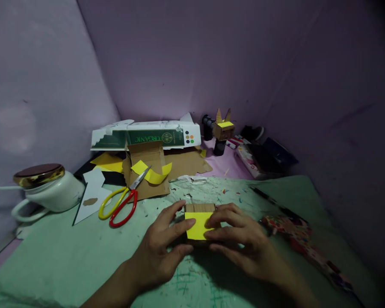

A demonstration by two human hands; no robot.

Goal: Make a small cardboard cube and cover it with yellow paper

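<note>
Yellow paper (pixel 199 231) is covering most of the box's (pixel 199 208) top, lower centre of frame.
Half-curled, left hand (pixel 165 244) and right hand (pixel 245 235) are gripping the box; its far edge is showing bare.

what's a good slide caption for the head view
Left hand and right hand hold a cardboard piece with yellow paper on top, scissors lying leftward.

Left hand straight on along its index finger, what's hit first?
Likely the right hand, fingertips first, across the yellow paper on the cardboard box from the left hand. Depth is unclear from one view.
</note>
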